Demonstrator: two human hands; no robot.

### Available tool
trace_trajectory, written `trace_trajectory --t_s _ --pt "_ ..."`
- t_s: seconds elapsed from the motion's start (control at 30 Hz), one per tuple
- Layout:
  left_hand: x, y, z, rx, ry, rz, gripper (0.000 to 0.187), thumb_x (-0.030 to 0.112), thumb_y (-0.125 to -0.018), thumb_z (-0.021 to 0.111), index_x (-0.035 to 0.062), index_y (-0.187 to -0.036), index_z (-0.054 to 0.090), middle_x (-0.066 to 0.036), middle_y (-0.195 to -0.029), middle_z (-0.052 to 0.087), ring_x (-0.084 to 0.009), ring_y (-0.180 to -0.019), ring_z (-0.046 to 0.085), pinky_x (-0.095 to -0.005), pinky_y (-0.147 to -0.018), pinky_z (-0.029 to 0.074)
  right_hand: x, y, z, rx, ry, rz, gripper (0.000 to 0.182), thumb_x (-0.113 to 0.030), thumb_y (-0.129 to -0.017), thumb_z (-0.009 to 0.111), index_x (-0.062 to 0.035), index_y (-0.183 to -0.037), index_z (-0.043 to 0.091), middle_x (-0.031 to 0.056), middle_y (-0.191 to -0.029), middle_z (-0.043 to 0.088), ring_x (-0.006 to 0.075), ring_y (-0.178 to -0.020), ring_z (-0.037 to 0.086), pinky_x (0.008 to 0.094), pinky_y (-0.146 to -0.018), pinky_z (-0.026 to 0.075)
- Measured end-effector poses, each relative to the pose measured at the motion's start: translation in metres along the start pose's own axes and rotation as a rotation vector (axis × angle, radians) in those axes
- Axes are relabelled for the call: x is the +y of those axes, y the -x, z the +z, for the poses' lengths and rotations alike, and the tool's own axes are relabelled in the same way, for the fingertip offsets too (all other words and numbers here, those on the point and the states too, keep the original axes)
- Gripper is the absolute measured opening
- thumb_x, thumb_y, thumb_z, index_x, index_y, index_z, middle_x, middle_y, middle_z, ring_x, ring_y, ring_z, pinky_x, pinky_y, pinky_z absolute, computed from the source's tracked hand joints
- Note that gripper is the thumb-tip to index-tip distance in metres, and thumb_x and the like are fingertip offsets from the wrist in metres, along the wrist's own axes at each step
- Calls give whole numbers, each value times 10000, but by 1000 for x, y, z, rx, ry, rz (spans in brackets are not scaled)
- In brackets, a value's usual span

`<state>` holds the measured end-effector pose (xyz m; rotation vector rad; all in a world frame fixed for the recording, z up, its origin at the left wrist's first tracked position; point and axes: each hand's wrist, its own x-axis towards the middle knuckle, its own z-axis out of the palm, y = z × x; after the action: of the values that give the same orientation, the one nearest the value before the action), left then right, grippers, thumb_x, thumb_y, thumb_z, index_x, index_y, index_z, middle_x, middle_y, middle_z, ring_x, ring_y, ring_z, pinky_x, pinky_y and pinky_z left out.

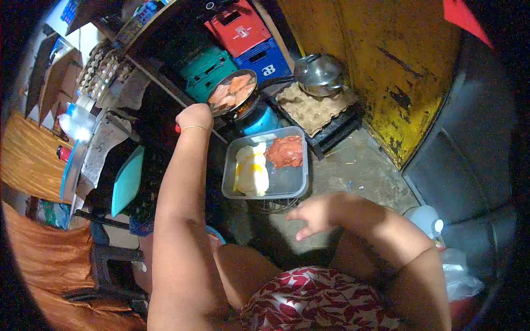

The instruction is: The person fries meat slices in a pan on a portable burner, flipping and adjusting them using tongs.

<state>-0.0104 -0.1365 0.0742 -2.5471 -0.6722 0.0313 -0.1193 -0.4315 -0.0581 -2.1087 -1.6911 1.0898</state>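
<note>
The left hand [194,117] is stretched out to the far side and closed into a fist, its fingers wrapped around what seems to be a red handle that barely peeks out at the knuckles; the view is too dim there to say whether this is the pan's own handle or a utensil. Just beyond that fist sits the frying pan [234,91] on a blue burner [260,120], and pinkish-orange slices are lying in it, so cooking looks to be under way rather than finished. Nearer, and to the right of the outstretched arm, a grey rectangular tray [287,185] already holds cooked food: fried eggs [251,170] piled at its left end and a mound of reddish minced food [286,151] at its far right corner, with the remaining part of the tray bare. Judging from that, part of the batch is done and plated while the pan's contents are left to finish. The right hand [312,215] hovers near the tray's near edge, fingers loosely spread and pointing down, holding nothing. Farther right, a lidded steel pot [319,73] stands on egg cartons [314,110]; its contents are hidden.
</note>
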Motion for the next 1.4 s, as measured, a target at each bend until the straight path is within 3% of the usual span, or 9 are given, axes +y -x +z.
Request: trace_trajectory --t_s 0.17,0.4,0.63,0.83,1.13,1.4 --pt "-1 -5 13 49 35 -23 286 143 -911 514 103 -1083 740 -139 -1138 706 -326 -1043 687 -511 -824 536 -1 2 -2 1 -6 10 758 -535 -879 618 -67 -1442 418 235 -1362 534 388 -1253 519 455 -1055 415" --pt "-34 -13 13 83 85 -56 256 104 -878 540 53 -1025 744 -179 -1085 711 -374 -978 698 -570 -749 561 -1 4 -4 -20 -16 18 757 -546 -879 611 -112 -1462 400 228 -1377 525 387 -1262 514 454 -1059 412" --pt "-55 -4 -9 214 92 -7 235 116 -873 554 39 -983 747 -202 -1067 698 -360 -983 690 -453 -820 567 3 -1 0 -24 -2 50 772 -559 -875 612 -138 -1479 383 221 -1387 518 386 -1267 510 461 -1063 407" --pt "-57 -14 -2 117 243 -86 242 127 -852 584 61 -1021 744 -203 -1111 684 -382 -1036 661 -455 -882 537 5 -3 0 -12 6 39 774 -562 -873 613 -123 -1471 394 222 -1374 529 385 -1261 514 464 -1059 412" --pt "-57 -24 39 -2 187 -111 246 114 -856 609 91 -1062 743 -182 -1140 686 -365 -1073 658 -430 -902 535 5 -4 0 -3 -9 22 761 -540 -881 609 -76 -1450 411 231 -1352 541 387 -1232 537 463 -1042 429" --pt "-40 -7 31 -20 162 -104 241 107 -864 595 86 -1049 747 -178 -1138 690 -376 -1039 673 -470 -850 556 2 -4 -4 -13 -14 14 753 -547 -878 613 -102 -1453 415 219 -1364 536 385 -1244 529 460 -1050 425"
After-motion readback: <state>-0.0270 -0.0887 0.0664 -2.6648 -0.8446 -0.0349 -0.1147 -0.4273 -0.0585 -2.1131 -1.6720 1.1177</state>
